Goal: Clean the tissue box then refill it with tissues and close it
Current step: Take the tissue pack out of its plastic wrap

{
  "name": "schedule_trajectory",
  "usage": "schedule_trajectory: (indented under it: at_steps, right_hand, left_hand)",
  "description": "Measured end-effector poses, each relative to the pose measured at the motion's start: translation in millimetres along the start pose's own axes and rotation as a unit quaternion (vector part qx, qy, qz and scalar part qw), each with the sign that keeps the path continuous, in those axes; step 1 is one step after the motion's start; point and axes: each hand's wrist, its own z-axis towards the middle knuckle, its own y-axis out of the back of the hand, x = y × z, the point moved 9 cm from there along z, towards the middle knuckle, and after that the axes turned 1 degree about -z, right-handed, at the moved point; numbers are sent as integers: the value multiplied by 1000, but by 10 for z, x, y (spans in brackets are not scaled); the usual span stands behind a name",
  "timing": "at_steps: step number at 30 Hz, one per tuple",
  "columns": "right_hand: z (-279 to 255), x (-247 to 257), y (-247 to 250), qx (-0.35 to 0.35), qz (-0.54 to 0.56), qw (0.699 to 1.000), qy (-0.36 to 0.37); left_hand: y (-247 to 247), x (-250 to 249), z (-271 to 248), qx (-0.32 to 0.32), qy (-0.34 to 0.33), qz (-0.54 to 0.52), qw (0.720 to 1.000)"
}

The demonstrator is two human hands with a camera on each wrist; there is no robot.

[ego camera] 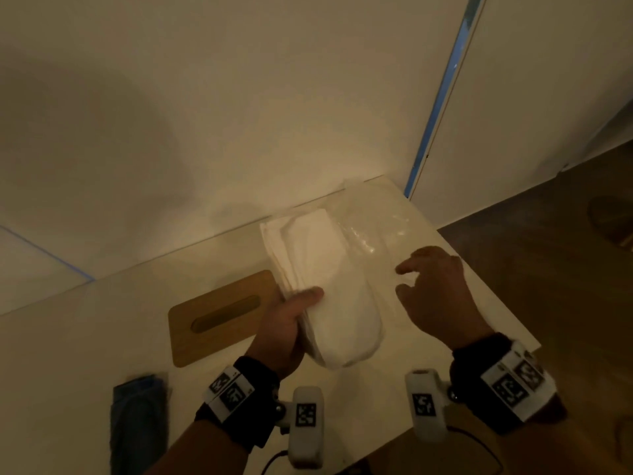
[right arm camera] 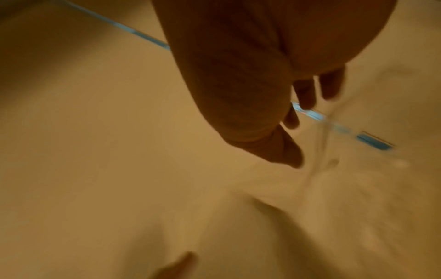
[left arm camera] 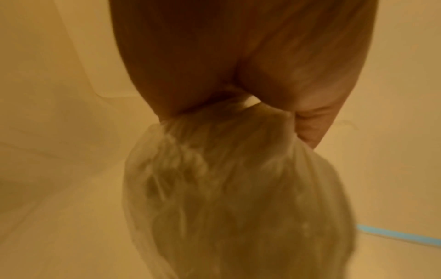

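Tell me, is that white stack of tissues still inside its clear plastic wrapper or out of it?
Partly out. The left hand grips the tissue stack, whose near end is bare; the clear wrapper trails off the far end by the right hand.

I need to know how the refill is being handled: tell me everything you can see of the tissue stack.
The tissue stack is a thick white wad of soft folded sheets, bowed lengthwise, edges fanned at its far left corner. The left hand grips its near left side, thumb on top. Clear plastic wrap lies against its right side, by the right hand. It sits above the white table.
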Motion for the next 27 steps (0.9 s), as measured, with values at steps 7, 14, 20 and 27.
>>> schedule_trajectory:
  at_steps: [7, 14, 20, 27]
  right_hand:
    - [-349, 705, 397, -50, 121, 986, 101]
    - [-68, 293, -276, 115, 284, 951, -51]
    - [-68, 234, -355, 165, 402, 898, -69]
    - [-196, 238, -563, 244, 480, 838, -92]
  left_hand:
    - [-73, 53, -8, -7, -6, 52, 999]
    - [-172, 3, -32, 46, -25, 38, 998]
    - [-212, -9, -94, 65, -18, 65, 996]
    - [-258, 59, -134, 93, 5, 51, 994]
